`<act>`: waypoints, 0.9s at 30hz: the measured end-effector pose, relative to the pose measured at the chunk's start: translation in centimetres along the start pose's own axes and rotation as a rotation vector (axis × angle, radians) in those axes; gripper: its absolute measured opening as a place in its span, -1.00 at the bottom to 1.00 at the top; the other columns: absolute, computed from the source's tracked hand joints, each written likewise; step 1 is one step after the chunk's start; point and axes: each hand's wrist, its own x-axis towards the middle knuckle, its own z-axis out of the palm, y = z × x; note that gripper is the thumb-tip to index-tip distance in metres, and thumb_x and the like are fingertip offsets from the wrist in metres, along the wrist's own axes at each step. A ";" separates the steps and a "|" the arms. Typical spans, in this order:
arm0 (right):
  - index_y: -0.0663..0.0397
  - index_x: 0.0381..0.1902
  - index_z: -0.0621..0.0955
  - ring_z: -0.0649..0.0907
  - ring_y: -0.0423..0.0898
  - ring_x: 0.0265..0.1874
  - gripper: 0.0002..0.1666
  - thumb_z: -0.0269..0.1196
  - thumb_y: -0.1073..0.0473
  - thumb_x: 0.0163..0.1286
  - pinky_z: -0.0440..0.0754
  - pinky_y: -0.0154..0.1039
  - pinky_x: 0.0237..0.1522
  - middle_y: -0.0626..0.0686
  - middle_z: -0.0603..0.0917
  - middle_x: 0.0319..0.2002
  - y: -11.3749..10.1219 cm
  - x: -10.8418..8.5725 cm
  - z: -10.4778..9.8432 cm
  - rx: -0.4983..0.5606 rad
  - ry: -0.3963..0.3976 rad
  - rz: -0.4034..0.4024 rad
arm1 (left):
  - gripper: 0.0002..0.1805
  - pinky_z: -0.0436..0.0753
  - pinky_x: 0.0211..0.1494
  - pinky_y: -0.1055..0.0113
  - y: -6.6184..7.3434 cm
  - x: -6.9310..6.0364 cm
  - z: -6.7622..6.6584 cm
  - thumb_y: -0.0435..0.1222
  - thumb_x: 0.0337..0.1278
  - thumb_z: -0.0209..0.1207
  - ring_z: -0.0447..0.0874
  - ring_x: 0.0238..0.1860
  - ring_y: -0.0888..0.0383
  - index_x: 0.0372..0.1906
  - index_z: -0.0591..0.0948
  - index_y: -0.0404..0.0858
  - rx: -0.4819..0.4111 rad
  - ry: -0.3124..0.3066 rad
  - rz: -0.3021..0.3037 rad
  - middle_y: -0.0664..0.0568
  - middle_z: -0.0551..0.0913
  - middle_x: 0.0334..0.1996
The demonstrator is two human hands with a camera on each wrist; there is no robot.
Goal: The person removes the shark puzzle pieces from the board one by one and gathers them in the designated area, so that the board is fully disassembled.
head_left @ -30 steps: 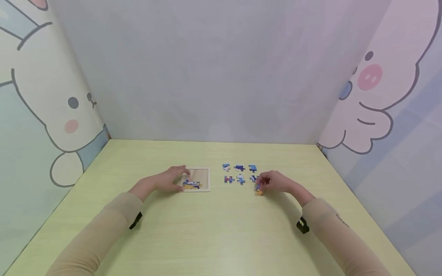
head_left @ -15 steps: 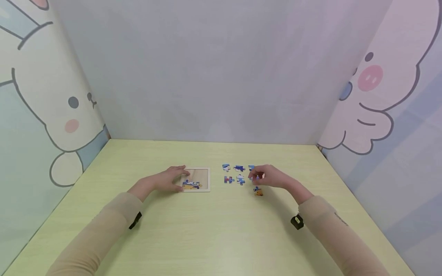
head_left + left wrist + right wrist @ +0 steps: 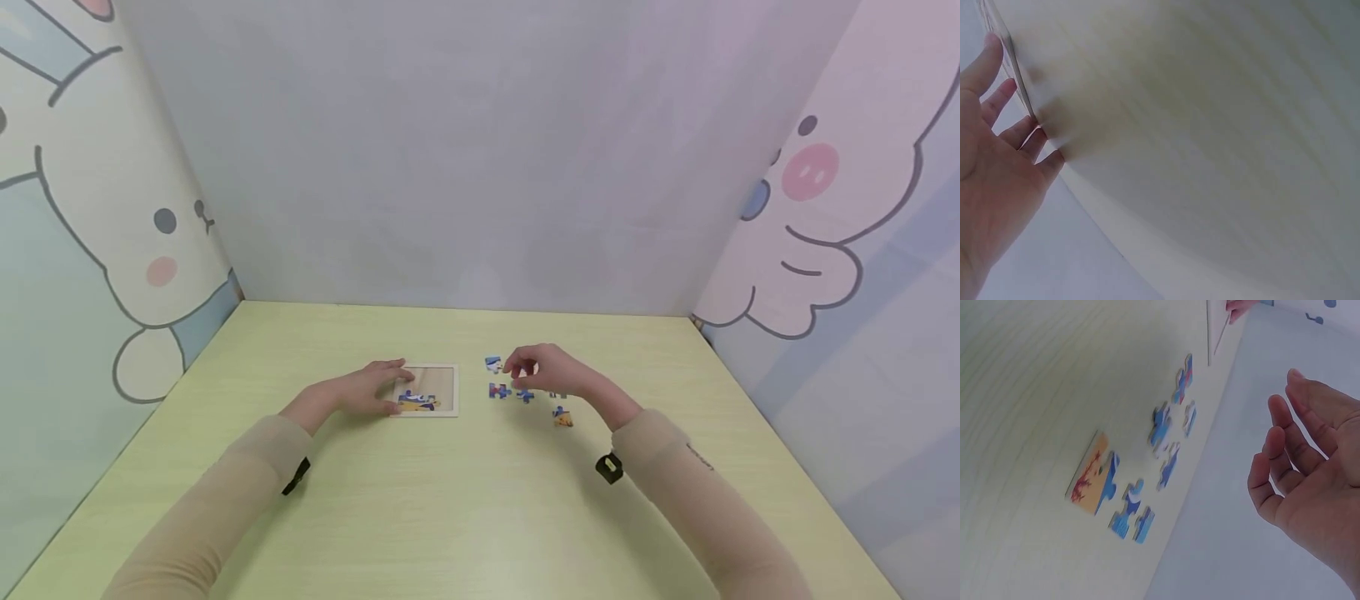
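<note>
My left hand (image 3: 369,388) rests on the left side of a shallow wooden puzzle tray (image 3: 455,392), fingers spread. In the left wrist view the fingertips of the left hand (image 3: 1004,156) touch the tray's edge. Joined puzzle pieces (image 3: 417,402) lie along the tray's lower part. My right hand (image 3: 551,369) hovers over the loose pieces, hiding some of them in the head view. The right wrist view shows that hand (image 3: 1310,450) with loosely bent fingers and nothing between them. Below it lie an orange-and-blue piece (image 3: 1092,478) and a blue-and-white piece (image 3: 1160,428).
Several loose pieces lie right of the tray, among them a red-and-blue piece (image 3: 498,391) and a blue-and-white piece (image 3: 492,364). The pale yellow table (image 3: 465,508) meets a plain curtain (image 3: 465,167) at the back. Cartoon-printed curtains stand on both sides.
My right hand has let go of the orange-and-blue piece at the lower right, risen and moved left over the other loose pieces. The left hand stays on the tray.
</note>
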 end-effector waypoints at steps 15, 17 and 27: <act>0.13 -0.08 0.63 0.51 -0.15 -0.30 -0.70 0.33 0.18 0.23 0.52 -0.32 -0.22 0.08 0.67 -0.19 -2.7 4.3 3.4 0.011 0.023 -0.075 | -0.33 0.04 0.39 -0.23 -0.2 0.1 0.3 -0.03 0.18 0.20 -0.08 0.43 -0.30 0.35 0.32 -0.16 -0.030 0.009 -0.009 -0.26 -0.01 0.46; 0.12 -0.08 0.63 0.52 -0.14 -0.29 -0.70 0.34 0.18 0.22 0.52 -0.32 -0.21 0.04 0.66 -0.20 -2.9 4.9 3.9 0.005 0.030 -0.067 | -0.33 0.04 0.39 -0.22 -0.1 0.1 0.3 -0.03 0.17 0.20 -0.08 0.44 -0.28 0.35 0.32 -0.14 -0.031 0.008 -0.015 -0.25 -0.01 0.46; 0.09 -0.03 0.63 0.55 -0.07 -0.21 -0.66 0.34 0.20 0.21 0.52 -0.30 -0.16 0.03 0.66 -0.14 -4.1 7.2 6.3 0.057 -0.003 -0.004 | -0.34 0.05 0.38 -0.24 0.2 0.3 0.0 -0.02 0.16 0.21 -0.09 0.45 -0.25 0.34 0.33 -0.10 -0.036 -0.007 -0.051 -0.20 -0.02 0.48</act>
